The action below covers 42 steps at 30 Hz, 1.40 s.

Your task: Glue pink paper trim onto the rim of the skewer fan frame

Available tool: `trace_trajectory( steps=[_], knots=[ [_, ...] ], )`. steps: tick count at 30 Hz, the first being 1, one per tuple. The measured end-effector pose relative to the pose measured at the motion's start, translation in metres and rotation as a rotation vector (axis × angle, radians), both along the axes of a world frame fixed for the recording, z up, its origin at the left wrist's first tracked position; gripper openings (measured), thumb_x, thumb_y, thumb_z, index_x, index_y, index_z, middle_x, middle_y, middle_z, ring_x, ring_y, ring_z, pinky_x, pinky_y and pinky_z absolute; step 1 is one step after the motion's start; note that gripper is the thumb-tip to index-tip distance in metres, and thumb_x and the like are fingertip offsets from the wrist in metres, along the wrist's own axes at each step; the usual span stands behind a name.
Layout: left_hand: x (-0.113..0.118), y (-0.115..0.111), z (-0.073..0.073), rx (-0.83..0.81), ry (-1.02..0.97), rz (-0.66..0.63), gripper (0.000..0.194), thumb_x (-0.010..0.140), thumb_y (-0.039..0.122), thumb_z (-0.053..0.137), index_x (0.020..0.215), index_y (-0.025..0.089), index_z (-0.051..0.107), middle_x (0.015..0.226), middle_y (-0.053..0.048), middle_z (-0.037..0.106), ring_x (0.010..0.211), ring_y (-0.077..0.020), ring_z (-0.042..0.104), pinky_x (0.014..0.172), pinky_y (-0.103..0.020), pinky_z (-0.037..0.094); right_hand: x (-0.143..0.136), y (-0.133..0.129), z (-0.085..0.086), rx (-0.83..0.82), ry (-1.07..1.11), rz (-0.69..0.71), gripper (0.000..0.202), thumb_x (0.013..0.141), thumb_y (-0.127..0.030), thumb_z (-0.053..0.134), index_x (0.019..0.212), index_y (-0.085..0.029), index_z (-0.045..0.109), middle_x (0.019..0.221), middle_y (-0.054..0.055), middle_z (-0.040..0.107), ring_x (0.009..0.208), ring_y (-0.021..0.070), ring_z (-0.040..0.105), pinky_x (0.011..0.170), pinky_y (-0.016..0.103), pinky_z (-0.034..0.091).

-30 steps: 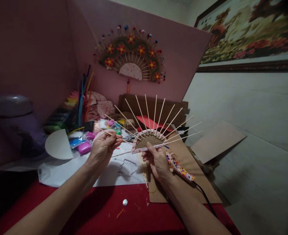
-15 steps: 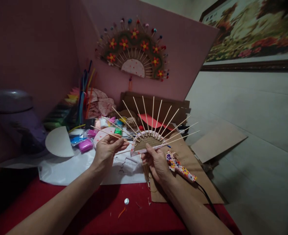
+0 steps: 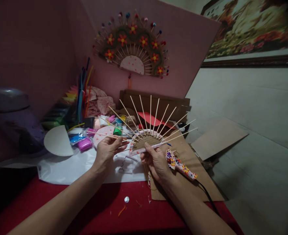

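Note:
My right hand [image 3: 155, 160] grips the lower edge of a half-round cardboard fan base [image 3: 145, 142], its thumb on the front face. The base has a pink dotted cloth rim, and several thin wooden sticks spread from its curved edge like rays. My left hand [image 3: 109, 148] is closed in a pinch on a wooden stick [image 3: 98, 133] at the fan's left side. That stick's inner end meets the left corner of the base; whether it is fixed there I cannot tell. A glue gun wrapped in flowered cloth [image 3: 183, 168] lies to the right of my right hand.
A flat cardboard sheet [image 3: 207, 186] and white paper [image 3: 60, 171] lie on the red tablecloth [image 3: 90, 209]. Behind are clay packets [image 3: 85, 144], a white half-disc [image 3: 58, 140] and a purple container [image 3: 14, 120]. A decorated fan [image 3: 132, 49] hangs on the pink wall panel.
The outer end of the stick in my left hand has dipped slightly. The right hand keeps its hold on the base, and the whole view has shifted a little.

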<state>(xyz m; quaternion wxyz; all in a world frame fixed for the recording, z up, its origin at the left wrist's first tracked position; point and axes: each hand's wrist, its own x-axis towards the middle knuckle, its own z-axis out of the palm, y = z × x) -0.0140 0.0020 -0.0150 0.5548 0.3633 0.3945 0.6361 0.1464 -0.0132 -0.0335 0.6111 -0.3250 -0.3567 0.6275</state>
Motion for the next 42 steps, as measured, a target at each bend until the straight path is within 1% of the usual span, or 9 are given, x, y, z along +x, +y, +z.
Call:
trace_trajectory(
  steps=[4, 8, 11, 16, 23, 29, 34, 42],
  knots=[
    [0.0012, -0.0013, 0.0012, -0.014, -0.016, -0.018, 0.026, 0.063, 0.03, 0.071, 0.074, 0.013, 0.054, 0.08, -0.005, 0.066, 0.072, -0.0217, 0.067, 0.064, -0.032, 0.053, -0.0003, -0.0009, 0.0014, -0.01, -0.008, 0.01, 0.026, 0.07, -0.036, 0.066, 0.065, -0.014, 0.055, 0.049, 0.0, 0.062, 0.039, 0.0078, 0.053, 0.039, 0.016, 0.045],
    [0.0024, -0.0033, 0.0008, -0.022, 0.014, -0.035, 0.026, 0.065, 0.031, 0.069, 0.074, 0.013, 0.053, 0.085, -0.006, 0.066, 0.072, -0.0204, 0.067, 0.062, -0.03, 0.054, -0.0005, -0.0018, 0.0028, -0.025, -0.01, 0.003, 0.024, 0.069, -0.034, 0.067, 0.065, -0.014, 0.055, 0.049, -0.001, 0.061, 0.04, 0.0079, 0.053, 0.039, 0.016, 0.045],
    [0.0032, -0.004, 0.0003, -0.025, 0.018, -0.042, 0.028, 0.064, 0.032, 0.07, 0.074, 0.014, 0.051, 0.082, -0.005, 0.066, 0.067, -0.0197, 0.067, 0.059, -0.03, 0.054, -0.0007, -0.0019, 0.0024, -0.024, -0.006, 0.003, 0.026, 0.068, -0.036, 0.068, 0.065, -0.014, 0.056, 0.049, 0.0, 0.061, 0.04, 0.0079, 0.053, 0.039, 0.016, 0.044],
    [0.0046, -0.0054, 0.0029, -0.041, 0.008, -0.022, 0.03, 0.062, 0.032, 0.071, 0.073, 0.015, 0.05, 0.076, -0.004, 0.066, 0.062, -0.02, 0.067, 0.057, -0.031, 0.054, -0.0009, -0.0013, 0.0009, -0.027, -0.018, 0.002, 0.028, 0.068, -0.038, 0.068, 0.064, -0.013, 0.055, 0.049, 0.0, 0.061, 0.038, 0.0075, 0.052, 0.038, 0.016, 0.044],
    [0.005, -0.0059, 0.0044, -0.052, 0.013, -0.025, 0.028, 0.064, 0.032, 0.069, 0.075, 0.016, 0.049, 0.074, -0.003, 0.067, 0.056, -0.0184, 0.066, 0.054, -0.03, 0.054, -0.0008, -0.0017, 0.0019, -0.011, 0.001, 0.016, 0.027, 0.068, -0.038, 0.068, 0.066, -0.013, 0.056, 0.05, 0.0, 0.062, 0.04, 0.0075, 0.053, 0.037, 0.015, 0.044],
    [0.0049, -0.0062, 0.0039, -0.055, -0.007, -0.028, 0.029, 0.064, 0.031, 0.07, 0.076, 0.016, 0.048, 0.071, -0.003, 0.068, 0.057, -0.0193, 0.067, 0.054, -0.03, 0.054, -0.0005, -0.0015, 0.0006, -0.005, 0.008, 0.035, 0.026, 0.069, -0.037, 0.067, 0.066, -0.014, 0.056, 0.049, -0.001, 0.06, 0.04, 0.0074, 0.052, 0.038, 0.016, 0.044],
    [0.0048, -0.0067, 0.0043, -0.051, -0.005, -0.026, 0.027, 0.066, 0.03, 0.068, 0.075, 0.016, 0.048, 0.072, -0.004, 0.067, 0.059, -0.0194, 0.067, 0.055, -0.03, 0.054, 0.0003, -0.0013, -0.001, 0.006, 0.008, 0.034, 0.024, 0.072, -0.036, 0.065, 0.07, -0.014, 0.057, 0.05, -0.001, 0.06, 0.041, 0.0075, 0.052, 0.038, 0.015, 0.044],
    [0.0061, -0.0073, 0.0043, -0.041, -0.022, -0.045, 0.026, 0.066, 0.029, 0.068, 0.073, 0.016, 0.046, 0.07, -0.004, 0.068, 0.061, -0.0202, 0.067, 0.056, -0.032, 0.054, 0.0, -0.0023, 0.0012, -0.002, 0.003, 0.022, 0.024, 0.07, -0.036, 0.067, 0.067, -0.015, 0.055, 0.048, -0.002, 0.06, 0.04, 0.008, 0.052, 0.038, 0.016, 0.044]
  ],
)
